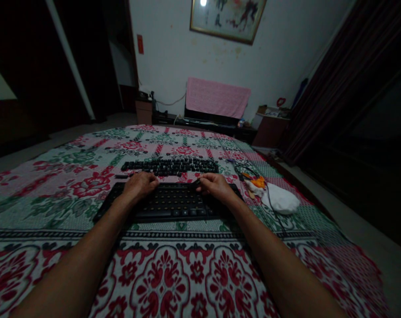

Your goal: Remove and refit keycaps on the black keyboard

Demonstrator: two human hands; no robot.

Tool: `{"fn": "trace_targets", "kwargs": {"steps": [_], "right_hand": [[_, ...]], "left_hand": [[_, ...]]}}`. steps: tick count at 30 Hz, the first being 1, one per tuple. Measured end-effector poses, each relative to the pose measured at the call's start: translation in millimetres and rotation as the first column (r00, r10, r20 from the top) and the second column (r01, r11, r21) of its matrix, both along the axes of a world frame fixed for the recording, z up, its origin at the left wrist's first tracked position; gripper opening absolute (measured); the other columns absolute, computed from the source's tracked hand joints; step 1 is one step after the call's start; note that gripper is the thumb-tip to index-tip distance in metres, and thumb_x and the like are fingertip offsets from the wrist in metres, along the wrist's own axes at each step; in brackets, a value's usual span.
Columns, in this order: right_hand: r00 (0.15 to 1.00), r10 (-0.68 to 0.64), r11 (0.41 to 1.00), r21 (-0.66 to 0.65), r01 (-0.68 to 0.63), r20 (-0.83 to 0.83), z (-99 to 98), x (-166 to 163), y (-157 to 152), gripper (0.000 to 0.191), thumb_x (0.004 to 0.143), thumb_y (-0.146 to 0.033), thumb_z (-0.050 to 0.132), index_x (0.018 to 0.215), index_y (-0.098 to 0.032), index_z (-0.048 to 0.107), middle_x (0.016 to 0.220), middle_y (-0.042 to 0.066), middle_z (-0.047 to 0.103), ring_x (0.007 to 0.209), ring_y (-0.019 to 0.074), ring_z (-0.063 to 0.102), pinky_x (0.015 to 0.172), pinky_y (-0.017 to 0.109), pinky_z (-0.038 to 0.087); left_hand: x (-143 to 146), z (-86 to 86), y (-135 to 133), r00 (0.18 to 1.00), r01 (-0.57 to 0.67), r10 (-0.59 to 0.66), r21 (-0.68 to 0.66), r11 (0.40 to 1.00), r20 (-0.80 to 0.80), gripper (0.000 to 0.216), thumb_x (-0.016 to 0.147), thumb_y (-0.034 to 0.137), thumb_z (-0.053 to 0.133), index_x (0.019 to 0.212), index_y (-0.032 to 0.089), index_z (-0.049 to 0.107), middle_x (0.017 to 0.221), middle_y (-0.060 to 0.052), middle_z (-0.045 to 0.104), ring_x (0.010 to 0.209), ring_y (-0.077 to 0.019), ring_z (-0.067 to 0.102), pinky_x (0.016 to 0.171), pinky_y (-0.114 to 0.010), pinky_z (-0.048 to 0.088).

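A black keyboard (169, 206) lies flat on a floral bedspread (88, 185) in front of me. My left hand (140, 184) rests on its far left part, fingers curled down over the far edge. At the far edge right of the middle, my right hand (216, 185) has its fingers closed in a grip. Just beyond the keyboard, several black keycaps (170, 166) are laid out in rows on the bedspread. What lies under my fingertips is hidden.
A white bundle (281, 199) with an orange item (260, 181) lies right of the keyboard, and a black cable (249, 170) runs past it. The bed's right edge drops to the floor (352, 221). A pink cloth (216, 97) covers furniture at the far wall.
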State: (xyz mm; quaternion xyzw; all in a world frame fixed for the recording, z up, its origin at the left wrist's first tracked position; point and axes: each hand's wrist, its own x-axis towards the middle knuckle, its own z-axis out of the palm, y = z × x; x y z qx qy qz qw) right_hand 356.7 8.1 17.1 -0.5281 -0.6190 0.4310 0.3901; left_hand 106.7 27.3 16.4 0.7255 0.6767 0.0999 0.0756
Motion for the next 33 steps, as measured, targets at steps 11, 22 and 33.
{"fn": "trace_targets", "kwargs": {"steps": [11, 22, 33], "right_hand": [[0.949, -0.041, 0.962, 0.269, -0.047, 0.312, -10.3, 9, 9, 0.017, 0.072, -0.017, 0.047, 0.078, -0.016, 0.063, 0.074, 0.001, 0.064, 0.068, 0.0124, 0.058, 0.063, 0.024, 0.046], [0.928, 0.094, 0.966, 0.191, -0.172, 0.362, -3.0, 14, 7, 0.026, 0.08, -0.032, 0.039, 0.072, -0.015, 0.058, 0.06, -0.001, 0.055, 0.055, 0.0095, 0.05, 0.052, 0.019, 0.037], [0.926, 0.121, 0.967, 0.169, -0.192, 0.357, -2.9, 15, 6, 0.027, 0.081, -0.03, 0.038, 0.074, -0.014, 0.059, 0.065, 0.0, 0.057, 0.059, 0.0095, 0.051, 0.055, 0.019, 0.039]], "left_hand": [[0, 1.4, -1, 1.0, -0.002, 0.002, -0.003, 1.0, -0.017, 0.035, 0.073, 0.043, 0.041, 0.09, 0.026, 0.066, 0.092, -0.004, 0.068, 0.087, -0.0211, 0.06, 0.069, -0.025, 0.042], [0, 1.1, 0, 0.999, 0.014, -0.013, 0.003, 1.0, -0.038, 0.036, 0.073, 0.042, 0.04, 0.091, 0.025, 0.067, 0.092, -0.003, 0.068, 0.087, -0.0194, 0.059, 0.069, -0.023, 0.041], [0, 0.0, 0, 0.999, 0.008, -0.007, 0.014, 1.0, -0.034, 0.035, 0.074, 0.042, 0.04, 0.092, 0.026, 0.066, 0.093, -0.004, 0.067, 0.088, -0.02, 0.059, 0.07, -0.024, 0.041]]}}
